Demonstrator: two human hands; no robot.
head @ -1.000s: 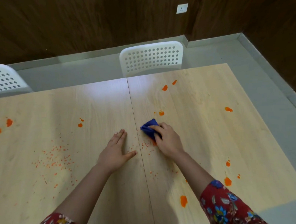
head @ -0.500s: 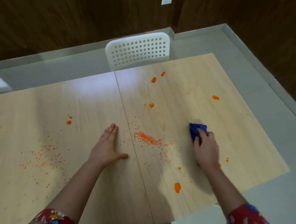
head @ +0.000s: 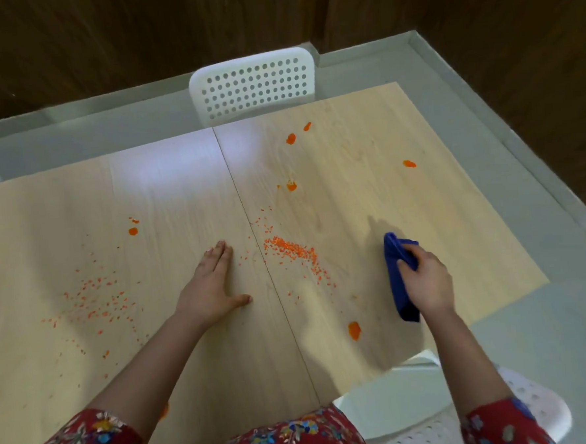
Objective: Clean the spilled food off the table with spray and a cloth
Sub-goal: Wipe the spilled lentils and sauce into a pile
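Note:
A light wooden table carries orange spilled food. A dense heap of orange crumbs lies right of the table's centre seam, and a thinner scatter lies at the left. Orange blobs dot the surface near and far. My right hand grips a folded dark blue cloth on the table's right part, to the right of the heap. My left hand rests flat on the wood left of the seam, fingers spread. No spray bottle is in view.
A white perforated chair stands at the table's far edge. Another white chair sits below my right arm at the near edge. Grey floor and dark wooden walls surround the table.
My right hand has carried the cloth from beside the centre seam to the right part of the table, leaving a heap of crumbs uncovered. My left hand has stayed flat.

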